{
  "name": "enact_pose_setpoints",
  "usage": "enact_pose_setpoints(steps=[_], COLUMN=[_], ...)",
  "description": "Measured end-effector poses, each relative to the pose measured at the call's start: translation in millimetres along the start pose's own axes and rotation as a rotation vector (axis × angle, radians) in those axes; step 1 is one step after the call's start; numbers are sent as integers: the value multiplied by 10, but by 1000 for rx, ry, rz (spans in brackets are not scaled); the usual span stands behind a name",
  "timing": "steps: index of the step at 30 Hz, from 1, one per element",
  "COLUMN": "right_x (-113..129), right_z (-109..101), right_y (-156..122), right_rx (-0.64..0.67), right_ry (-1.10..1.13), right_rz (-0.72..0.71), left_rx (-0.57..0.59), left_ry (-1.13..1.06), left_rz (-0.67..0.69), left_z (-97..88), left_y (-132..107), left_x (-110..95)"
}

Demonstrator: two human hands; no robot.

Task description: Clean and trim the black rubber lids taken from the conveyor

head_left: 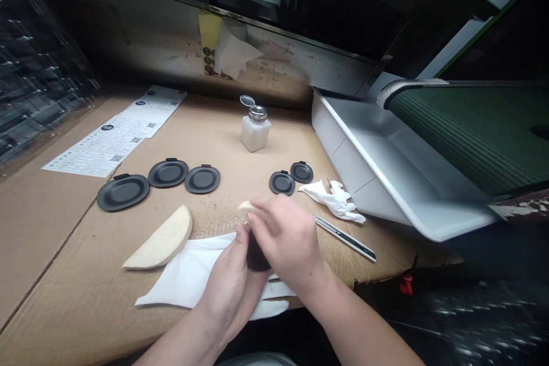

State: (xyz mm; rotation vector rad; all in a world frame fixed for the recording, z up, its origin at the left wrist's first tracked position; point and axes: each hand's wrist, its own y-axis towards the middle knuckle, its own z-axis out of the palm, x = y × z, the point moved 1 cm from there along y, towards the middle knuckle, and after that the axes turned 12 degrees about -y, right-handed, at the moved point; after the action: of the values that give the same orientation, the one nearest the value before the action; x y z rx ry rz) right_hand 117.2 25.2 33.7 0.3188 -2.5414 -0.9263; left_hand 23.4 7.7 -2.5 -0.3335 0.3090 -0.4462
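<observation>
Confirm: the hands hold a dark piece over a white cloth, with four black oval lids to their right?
No: the head view shows two black oval lids to the right, not four; the hands hold a dark piece over a white cloth as stated.

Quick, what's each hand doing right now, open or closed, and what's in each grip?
Left hand: closed, holding a dark piece.
Right hand: closed over that piece, a cream pad showing at its fingertips.
</observation>
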Motion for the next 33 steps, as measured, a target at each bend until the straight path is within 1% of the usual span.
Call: enact_pose_setpoints(steps=[2,4,5,6,8,10,13,16,19,21,24,25,26,28,30,33], right_x=[-132,-316,-411,-500,-642,-722,-738,-671,-535,-423,-307,-302,-317,-399,-516,-673], right_z=[-122,-242,-283,-305,-301,-267,-241,-272,-306,-298,-237,-203,-160,-43,118,403], right_y=[58,14,-44,-119,-288,-434,-530,-489,-389,-313,-158,-83,6,225,472,794], right_rx=[-70,-141,-148,-133,-59,24,92,152,174,173,189,209,242,323,398,485], right_ry=[65,-20,-96,-174,-286,-325,-278,-160,-10,55,44,18,-13,-74,-132,-227], right_rz=[58,58,42,18,-26,-46,-44,-17,-8,-40,-112,-109,-83,12,106,163], left_rx=[15,15,13,12,10,16,50,72,77,80,93,103,112,120,107,93], left_ry=[-2,0,0,-2,-3,2,8,10,17,18,-1,-11,-20,-20,8,63], left_rz=[-18,-33,-40,-45,-39,-33,-26,-19,-33,-40,-17,-3,-1,-23,-47,-44], left_z=[19,31,33,33,27,18,11,5,-3,-5,6,13,21,34,40,42], left_y=[-8,-13,-14,-14,-13,-14,-21,-32,-35,-31,-21,-18,-14,-7,1,6], left_x=[-17,-41,-50,-58,-63,-57,-41,-33,-26,-19,-13,-15,-17,-24,-32,-42])
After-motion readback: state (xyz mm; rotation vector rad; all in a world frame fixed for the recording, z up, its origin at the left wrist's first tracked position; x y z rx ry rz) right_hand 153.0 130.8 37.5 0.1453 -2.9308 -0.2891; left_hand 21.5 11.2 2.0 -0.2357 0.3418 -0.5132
